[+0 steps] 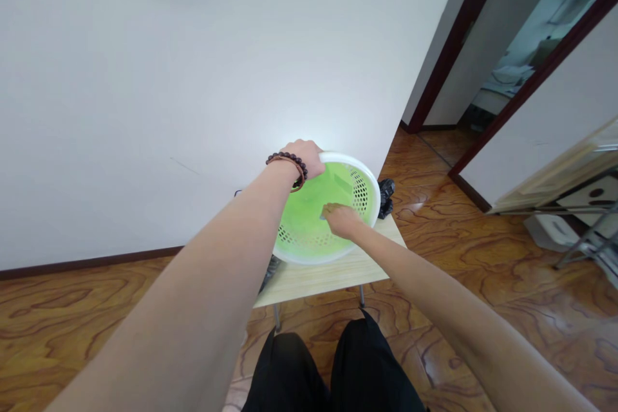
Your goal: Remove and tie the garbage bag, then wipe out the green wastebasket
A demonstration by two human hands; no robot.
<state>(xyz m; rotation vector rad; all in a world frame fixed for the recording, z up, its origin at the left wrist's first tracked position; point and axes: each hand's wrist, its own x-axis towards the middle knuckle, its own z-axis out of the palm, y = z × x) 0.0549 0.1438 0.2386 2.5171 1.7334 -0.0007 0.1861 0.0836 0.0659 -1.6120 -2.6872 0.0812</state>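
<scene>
A round plastic basket (313,260) with a white rim, a bright green inside and perforated sides rests on a small pale table (328,281). My left hand (308,158), wearing a beaded bracelet (297,164) on its wrist, is closed over the far rim of the basket. Inside the basket, my right hand (342,220) has its fingers pinched together near the green surface. A small whitish bit (323,214) shows at those fingertips, too little to name. My left forearm hides the basket's left side.
Black crumpled plastic (385,198) sits at the table's right edge, and a dark grey item (270,271) at its left. Behind stands a white wall (217,77). A doorway (476,45) opens at the right. A white container (550,233) is on the wooden floor.
</scene>
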